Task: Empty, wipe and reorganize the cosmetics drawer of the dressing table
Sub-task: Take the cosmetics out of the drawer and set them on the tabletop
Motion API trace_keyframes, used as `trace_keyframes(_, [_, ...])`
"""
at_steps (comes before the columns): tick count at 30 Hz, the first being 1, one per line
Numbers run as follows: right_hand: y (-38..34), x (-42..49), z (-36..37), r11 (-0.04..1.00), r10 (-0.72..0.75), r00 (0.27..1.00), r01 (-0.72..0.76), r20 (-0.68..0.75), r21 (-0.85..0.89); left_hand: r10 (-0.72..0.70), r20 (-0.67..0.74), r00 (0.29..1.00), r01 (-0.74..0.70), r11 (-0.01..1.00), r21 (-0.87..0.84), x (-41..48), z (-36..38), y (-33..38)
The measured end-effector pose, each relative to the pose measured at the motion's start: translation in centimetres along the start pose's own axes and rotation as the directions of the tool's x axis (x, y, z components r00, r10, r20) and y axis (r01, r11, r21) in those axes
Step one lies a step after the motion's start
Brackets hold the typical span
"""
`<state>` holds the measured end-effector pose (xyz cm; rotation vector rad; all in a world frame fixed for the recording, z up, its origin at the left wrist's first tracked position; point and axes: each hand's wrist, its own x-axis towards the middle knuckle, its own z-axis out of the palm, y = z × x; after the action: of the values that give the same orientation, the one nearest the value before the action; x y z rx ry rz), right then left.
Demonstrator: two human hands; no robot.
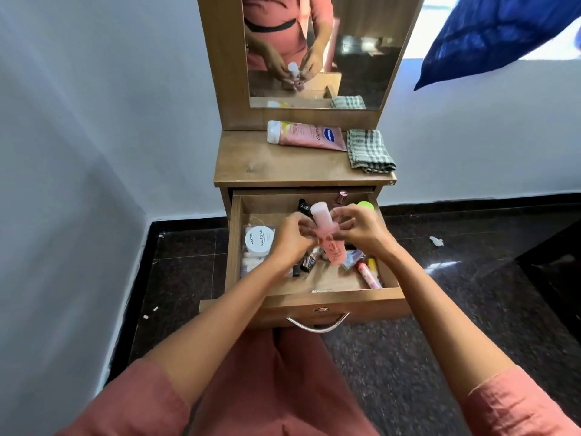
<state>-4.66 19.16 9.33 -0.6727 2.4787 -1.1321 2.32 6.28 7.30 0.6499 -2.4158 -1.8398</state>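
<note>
Open drawer (pixel 314 302) crowded with lipsticks, white nail-polish jar (pixel 259 240) at its left, pink bottle (pixel 328 239) above drawer, pinched by left hand (pixel 294 239) and right hand (pixel 361 229), pink tube (pixel 306 135) and folded checked cloth (pixel 369 151) behind drawer.

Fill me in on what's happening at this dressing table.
A person is emptying the open drawer. The left hand and right hand together hold a pink bottle above it. Small cosmetics, including a white nail polish remover tub, still lie inside. A pink tube and a folded checked cloth rest on the tabletop.
</note>
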Motion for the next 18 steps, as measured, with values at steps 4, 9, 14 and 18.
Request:
trace_keyframes(4, [-2.4, 1.4, -0.5, 0.986, -0.039, 0.993, 0.056, -0.107, 0.156, 0.097, -0.093, 0.991, -0.107, 0.989, -0.104, 0.5, -1.9, 2.1])
trace_keyframes(9, [-5.7, 4.4, -0.3, 0.961, -0.162, 0.967, 0.2, -0.196, 0.193, 0.192, -0.242, 0.951, -0.204, 0.979, -0.025, 2.6, -4.5, 4.1])
trace_keyframes(14, [-8.8, 8.9, 0.2, 0.941, -0.244, 0.943, 0.286, -0.226, 0.18, 0.292, -0.345, 0.892, -0.278, 0.956, 0.093, 6.1, -7.7, 5.7])
trace_keyframes(18, [-10.3, 12.9, 0.9, 0.931, -0.331, 0.912, 0.358, -0.242, 0.076, 0.356, -0.402, 0.844, -0.315, 0.934, 0.167, 8.9, -9.8, 6.3])
